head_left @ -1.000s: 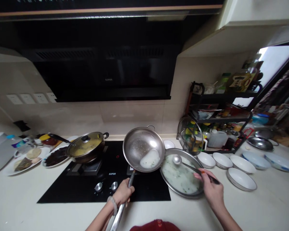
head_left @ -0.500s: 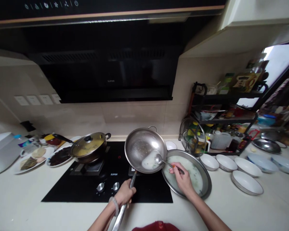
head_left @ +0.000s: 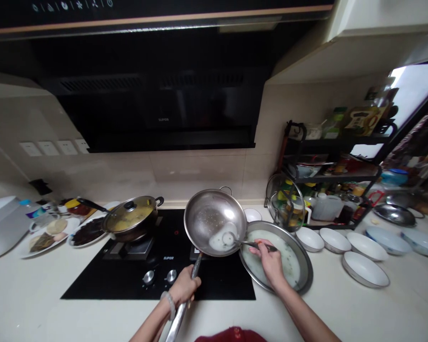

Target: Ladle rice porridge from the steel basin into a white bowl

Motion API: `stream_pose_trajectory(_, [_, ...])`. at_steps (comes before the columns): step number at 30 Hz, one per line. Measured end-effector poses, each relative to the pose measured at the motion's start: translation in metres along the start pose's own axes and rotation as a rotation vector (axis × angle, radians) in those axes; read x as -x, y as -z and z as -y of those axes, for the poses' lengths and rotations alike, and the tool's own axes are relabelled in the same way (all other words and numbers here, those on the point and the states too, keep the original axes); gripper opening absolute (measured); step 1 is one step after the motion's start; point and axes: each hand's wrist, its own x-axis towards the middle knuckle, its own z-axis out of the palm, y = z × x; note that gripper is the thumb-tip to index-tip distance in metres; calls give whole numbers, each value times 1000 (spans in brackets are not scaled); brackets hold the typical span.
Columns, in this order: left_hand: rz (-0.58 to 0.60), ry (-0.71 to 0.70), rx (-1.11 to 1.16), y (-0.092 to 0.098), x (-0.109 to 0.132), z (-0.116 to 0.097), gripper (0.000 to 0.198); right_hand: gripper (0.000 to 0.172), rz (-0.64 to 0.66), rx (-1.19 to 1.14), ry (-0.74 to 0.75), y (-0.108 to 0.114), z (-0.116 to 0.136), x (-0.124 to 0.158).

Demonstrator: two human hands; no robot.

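My left hand [head_left: 185, 286] is wrapped round the long handle of a steel wok [head_left: 204, 213], which tilts to the right above the black stove. A little milky liquid with green bits [head_left: 217, 242] pools at the wok's lower right. In my right hand [head_left: 269, 263] is a metal ladle [head_left: 248, 243], its bowl down in that pool. Below my right hand sits a wide metal basin [head_left: 308, 270] of the same milky liquid with green flecks. The wok's right rim overlaps the basin's left rim in view; whether they touch I cannot tell.
On the left burner stands a lidded pan [head_left: 131, 219] of yellowish food. Plates of food [head_left: 62, 237] lie farther left. Several white bowls [head_left: 365, 270] line the right counter, before a black spice rack [head_left: 337, 179]. A glass lid [head_left: 284, 202] leans against the rack.
My right hand has turned the ladle, and its bowl has dipped lower and slightly left into the wok's liquid. The left hand and wok have hardly moved.
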Motion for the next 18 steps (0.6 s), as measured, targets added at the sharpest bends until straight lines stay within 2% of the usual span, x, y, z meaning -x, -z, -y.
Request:
stream_pose_trajectory(7, [-8,-2,-15,1,2,-4,15,26,-62,-249,-125,-1,6,-1])
stream_pose_trajectory(18, [-15,-11,-19,1,0,-1,15,23,-98,-308,-149,1,10,-3])
